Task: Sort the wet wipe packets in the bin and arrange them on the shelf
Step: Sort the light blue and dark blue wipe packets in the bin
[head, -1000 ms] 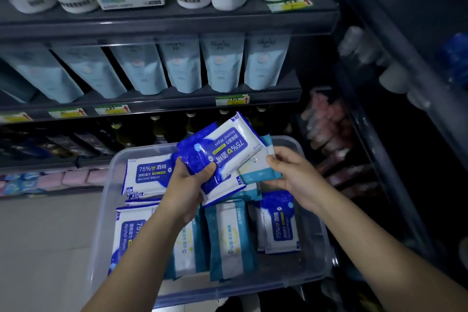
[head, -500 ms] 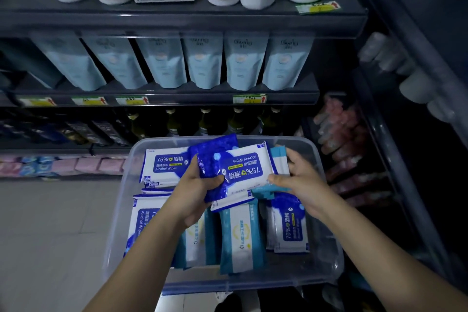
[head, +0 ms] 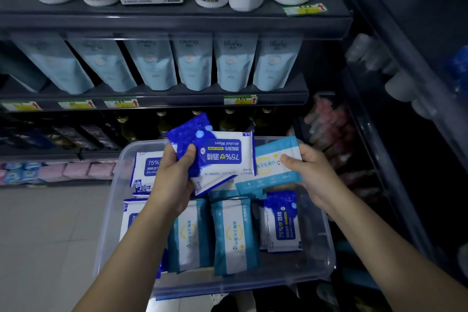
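Left hand [head: 174,180] grips a fanned stack of blue alcohol wipe packets [head: 222,157] above the clear bin [head: 109,223]; count unclear, the lower ones are hidden. Right hand [head: 316,175] pinches a teal packet [head: 272,163], its left end behind the stack. More packets [head: 234,235] lie in the bin, partly covered by forearms. Lower shelf [head: 63,152] too dark to read

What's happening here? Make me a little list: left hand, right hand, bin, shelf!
left hand: grips a few dark blue alcohol wipe packets
right hand: pinches one light blue packet, beside the dark blue ones
bin: clear plastic, more packets of both colours lying inside
shelf: a row of pale blue pouches standing on it
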Action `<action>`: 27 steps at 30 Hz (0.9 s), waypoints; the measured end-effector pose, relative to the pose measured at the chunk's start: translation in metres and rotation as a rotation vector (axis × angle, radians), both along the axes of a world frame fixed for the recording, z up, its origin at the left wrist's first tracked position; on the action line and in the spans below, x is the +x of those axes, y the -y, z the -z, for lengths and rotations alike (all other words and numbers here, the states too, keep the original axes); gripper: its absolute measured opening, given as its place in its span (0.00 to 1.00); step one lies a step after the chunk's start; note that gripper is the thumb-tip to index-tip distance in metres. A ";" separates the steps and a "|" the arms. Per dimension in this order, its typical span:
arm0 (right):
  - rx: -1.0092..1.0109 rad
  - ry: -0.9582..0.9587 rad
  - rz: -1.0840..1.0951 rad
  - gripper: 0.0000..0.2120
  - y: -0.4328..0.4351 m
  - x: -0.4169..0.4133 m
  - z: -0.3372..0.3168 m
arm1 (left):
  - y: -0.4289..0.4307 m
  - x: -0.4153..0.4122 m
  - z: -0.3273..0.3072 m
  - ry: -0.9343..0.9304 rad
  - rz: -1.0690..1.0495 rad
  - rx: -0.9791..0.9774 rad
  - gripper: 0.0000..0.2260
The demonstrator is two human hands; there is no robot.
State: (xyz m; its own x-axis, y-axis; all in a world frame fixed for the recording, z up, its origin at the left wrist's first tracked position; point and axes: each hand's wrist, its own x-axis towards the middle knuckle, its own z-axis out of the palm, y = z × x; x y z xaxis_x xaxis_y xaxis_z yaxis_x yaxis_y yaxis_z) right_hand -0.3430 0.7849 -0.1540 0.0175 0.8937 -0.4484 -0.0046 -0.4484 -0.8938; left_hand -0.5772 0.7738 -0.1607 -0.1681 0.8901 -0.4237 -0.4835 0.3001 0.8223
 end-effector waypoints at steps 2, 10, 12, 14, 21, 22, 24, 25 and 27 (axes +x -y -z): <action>0.009 -0.011 0.024 0.09 0.003 0.001 0.000 | -0.002 -0.004 0.002 -0.014 -0.066 0.015 0.03; 0.002 -0.026 0.114 0.07 0.002 0.003 0.003 | -0.001 -0.027 -0.004 -0.082 -0.279 0.055 0.01; -0.016 -0.025 0.141 0.07 0.000 0.001 0.007 | 0.000 -0.032 -0.006 -0.085 -0.327 0.059 0.02; -0.065 -0.019 0.177 0.06 -0.002 -0.004 0.015 | 0.003 -0.038 -0.007 -0.092 -0.367 0.064 0.02; -0.178 0.051 0.109 0.07 -0.012 -0.040 0.045 | 0.017 -0.049 -0.005 -0.109 -0.369 0.039 0.04; -0.187 0.073 0.078 0.07 -0.013 -0.045 0.048 | 0.018 -0.050 -0.005 -0.103 -0.363 0.036 0.05; -0.181 0.220 -0.018 0.09 -0.014 -0.051 0.055 | 0.020 -0.048 -0.003 -0.088 -0.349 0.023 0.06; -0.163 0.307 -0.054 0.11 -0.015 -0.052 0.059 | 0.021 -0.047 -0.003 -0.089 -0.341 0.018 0.05; -0.128 0.400 -0.076 0.13 -0.016 -0.051 0.065 | 0.022 -0.045 -0.003 -0.099 -0.327 0.031 0.04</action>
State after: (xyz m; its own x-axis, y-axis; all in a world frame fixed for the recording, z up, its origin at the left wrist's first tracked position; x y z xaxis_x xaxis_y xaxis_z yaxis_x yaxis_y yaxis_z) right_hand -0.3943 0.8007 -0.2188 0.1493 0.8366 -0.5271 0.3687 -0.5417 -0.7554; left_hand -0.6222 0.7522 -0.1581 -0.4858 0.7944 -0.3647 -0.4678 0.1162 0.8762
